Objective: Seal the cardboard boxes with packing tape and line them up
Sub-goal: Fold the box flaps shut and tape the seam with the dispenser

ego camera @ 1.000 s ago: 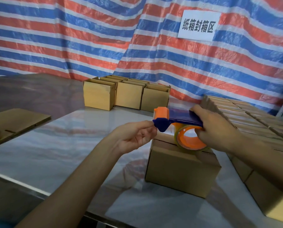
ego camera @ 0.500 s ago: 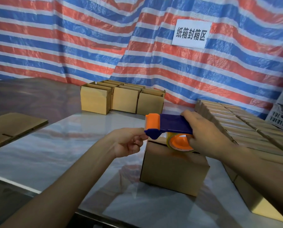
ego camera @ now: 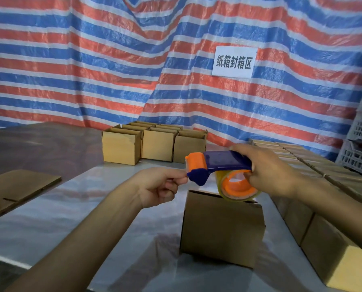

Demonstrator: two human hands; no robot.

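Gripping the tape dispenser [ego camera: 224,161] by its blue handle, the right hand [ego camera: 274,173] has its fingers curled round the back end. The roll of tape [ego camera: 236,186] hangs under the handle, low over the far right part of the box [ego camera: 222,228]. The left hand [ego camera: 161,186] pinches with thumb and fingertips at the dispenser's orange-and-blue nose, presumably on the loose tape end, though the clear tape itself cannot be made out there. A second ago those left fingers lay looser against the nose; now they are drawn into a tight pinch, while the dispenser has stayed over the same box. That suggests the tape end has been caught and is ready to be pulled out, so sealing this box is only starting: no strip shows on its top. The box stands on the table [ego camera: 70,207] near the middle, well apart from a cluster of boxes [ego camera: 157,146] at the far side and near a row of boxes [ego camera: 323,207] along the right. Flat cardboard [ego camera: 22,184] lies at the left
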